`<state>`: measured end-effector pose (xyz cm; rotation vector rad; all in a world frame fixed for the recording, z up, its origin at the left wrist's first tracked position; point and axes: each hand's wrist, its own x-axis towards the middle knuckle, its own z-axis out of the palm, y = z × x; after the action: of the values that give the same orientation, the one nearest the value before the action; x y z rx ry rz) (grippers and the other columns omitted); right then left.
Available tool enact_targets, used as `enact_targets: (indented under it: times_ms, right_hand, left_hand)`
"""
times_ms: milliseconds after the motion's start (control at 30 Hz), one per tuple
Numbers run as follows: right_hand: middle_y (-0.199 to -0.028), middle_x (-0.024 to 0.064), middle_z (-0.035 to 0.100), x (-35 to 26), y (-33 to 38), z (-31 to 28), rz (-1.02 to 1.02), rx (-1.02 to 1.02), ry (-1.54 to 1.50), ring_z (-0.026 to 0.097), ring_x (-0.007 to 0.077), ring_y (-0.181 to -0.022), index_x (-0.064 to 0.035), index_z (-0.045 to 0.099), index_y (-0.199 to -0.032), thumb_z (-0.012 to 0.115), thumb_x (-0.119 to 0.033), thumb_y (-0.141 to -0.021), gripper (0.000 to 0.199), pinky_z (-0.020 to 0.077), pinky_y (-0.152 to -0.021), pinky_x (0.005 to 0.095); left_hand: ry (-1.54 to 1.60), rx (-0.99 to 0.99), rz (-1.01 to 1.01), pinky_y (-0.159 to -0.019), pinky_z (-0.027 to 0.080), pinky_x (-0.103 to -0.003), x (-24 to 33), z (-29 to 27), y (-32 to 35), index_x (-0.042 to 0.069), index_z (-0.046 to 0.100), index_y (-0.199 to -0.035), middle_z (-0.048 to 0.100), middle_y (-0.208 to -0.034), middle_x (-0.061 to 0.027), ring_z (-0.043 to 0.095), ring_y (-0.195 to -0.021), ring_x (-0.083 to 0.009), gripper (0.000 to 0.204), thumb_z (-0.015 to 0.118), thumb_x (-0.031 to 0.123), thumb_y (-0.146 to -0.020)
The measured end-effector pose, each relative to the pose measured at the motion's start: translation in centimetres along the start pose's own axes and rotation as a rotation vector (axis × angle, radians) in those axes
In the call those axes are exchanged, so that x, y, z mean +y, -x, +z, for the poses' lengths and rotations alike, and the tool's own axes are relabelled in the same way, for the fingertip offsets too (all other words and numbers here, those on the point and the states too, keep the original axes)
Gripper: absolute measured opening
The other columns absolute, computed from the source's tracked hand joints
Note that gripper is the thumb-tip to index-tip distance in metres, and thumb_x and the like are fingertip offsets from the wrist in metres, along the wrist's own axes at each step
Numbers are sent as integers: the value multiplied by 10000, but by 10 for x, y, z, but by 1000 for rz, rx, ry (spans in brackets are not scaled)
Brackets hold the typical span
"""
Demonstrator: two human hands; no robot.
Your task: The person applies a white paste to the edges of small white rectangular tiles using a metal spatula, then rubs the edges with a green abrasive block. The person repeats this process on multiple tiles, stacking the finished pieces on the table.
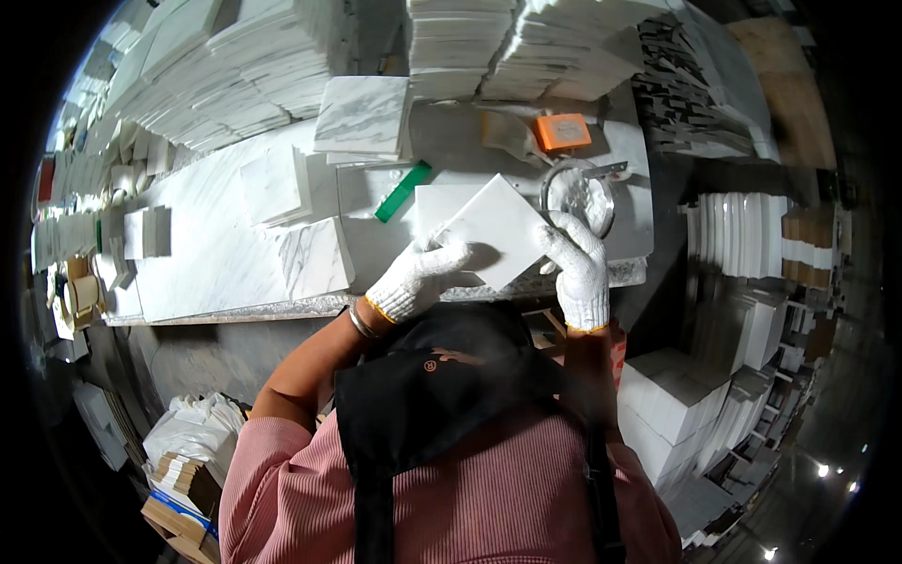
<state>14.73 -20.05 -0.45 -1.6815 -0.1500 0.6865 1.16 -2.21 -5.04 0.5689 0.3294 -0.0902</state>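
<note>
Both my hands wear white knit gloves and hold one white square tile (pixel 500 226), turned cornerwise above the worktable. My left hand (pixel 413 275) grips its lower left edge, thumb on top. At the right corner, my right hand (pixel 578 268) pinches it between thumb and fingers. Another white tile (pixel 437 200) shows partly from under the held one. Just beyond my right hand stands a round bowl (pixel 611 211) of white paste, with a metal scraper (pixel 606 170) across its rim. To the left of the tiles lies a green strip (pixel 403 191).
An orange box (pixel 563 132) sits at the back beside a crumpled pale cloth or bag (pixel 507 132). Grey-veined marble tiles (pixel 363 115) lie stacked on the worktable (pixel 197 254). Tall tile stacks (pixel 460 47) line its far side. White boxes (pixel 672 390) stand on the right, near my elbow.
</note>
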Motion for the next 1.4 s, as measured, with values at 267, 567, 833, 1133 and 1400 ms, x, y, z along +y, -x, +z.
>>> enact_targets:
  times_ms: [267, 567, 833, 1133, 1400]
  right_hand:
    - [-946, 59, 694, -21, 0, -41, -117, 132, 303, 619, 97, -796, -60, 689, -1135, 594, -328, -961, 333, 488, -629, 242]
    - [-1004, 125, 696, 14, -21, -104, -362, 244, 761, 658, 223, -903, -49, 665, -1099, 668, -317, -903, 332, 490, -836, 323]
    - [-914, 223, 702, 17, -28, -70, 165, 75, 1274, 682, 391, -892, -24, 652, -1015, 646, -432, -770, 476, 540, -784, 473]
    - [-960, 194, 702, 55, -47, -85, 210, 48, 1313, 669, 397, -913, -160, 669, -1144, 623, -373, -836, 377, 539, -799, 466]
    - [-984, 108, 704, 31, -32, -123, -135, 297, 1066, 673, 341, -875, -179, 683, -1038, 596, -273, -875, 208, 535, -733, 431]
  left_hand:
    - [-19, 98, -18, -665, 517, -284, -17, 13, -31, 8, 620, -1140, 679, -1098, -90, 652, -963, -159, 343, 714, 193, -868]
    - [-77, 111, -1, -716, 563, -325, -25, 23, -49, -19, 594, -1180, 681, -1061, -116, 671, -911, -212, 322, 665, 124, -900]
    - [-122, 149, 44, -763, 559, -321, -32, 33, -60, -11, 564, -1234, 678, -1067, -93, 666, -918, -191, 354, 649, 107, -912]
    - [-151, 179, 26, -740, 563, -322, -38, 34, -71, -9, 588, -1192, 675, -1048, -79, 668, -907, -184, 301, 630, 95, -913]
    - [-155, 143, -27, -630, 538, -309, -30, 38, -71, -28, 615, -1175, 685, -1041, -109, 659, -739, -192, 339, 634, 180, -908]
